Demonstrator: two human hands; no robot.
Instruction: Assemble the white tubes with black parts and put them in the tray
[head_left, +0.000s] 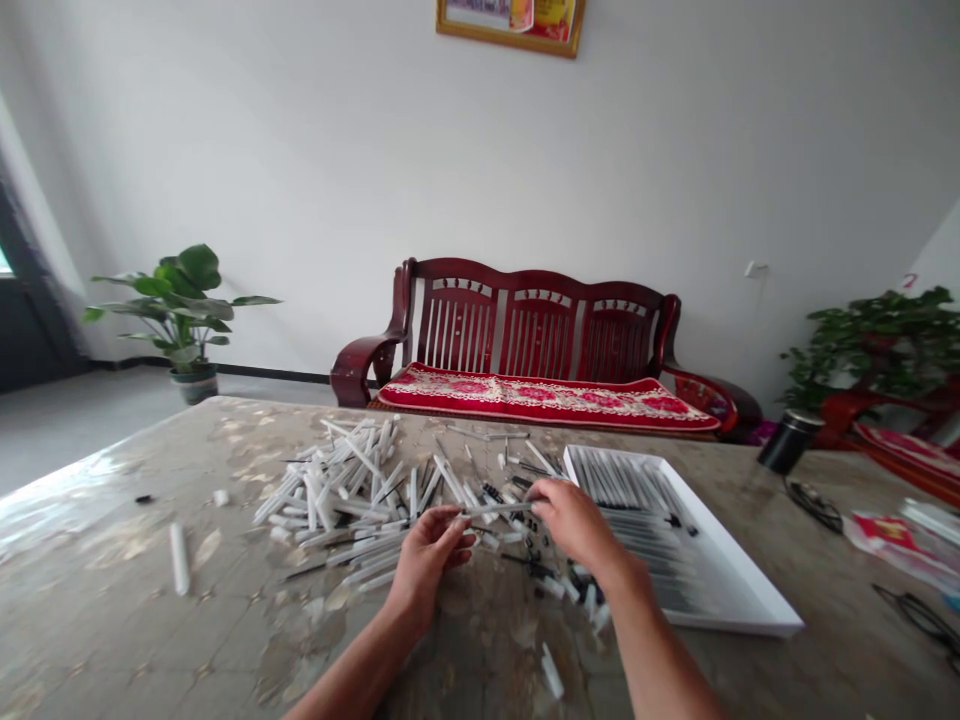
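A slim, pale, see-through tube (496,509) spans level between my two hands above the table. My left hand (429,552) pinches its left end between thumb and fingers. Around the other end the fingers of my right hand (568,515) are closed. Left of my hands lies a large loose pile of white tubes (330,480). Small black parts (536,565) and short white pieces (589,600) are scattered below my right hand. Beside that hand stands a shallow white box (739,575) with rows of similar tubes laid in it.
A single white tube (179,560) lies apart on the patterned table (135,640). At the right are a black cylinder (790,442), a coiled cable (814,505), a plastic packet (892,540) and black-handled scissors (922,615). A wooden bench (536,325) stands behind the table.
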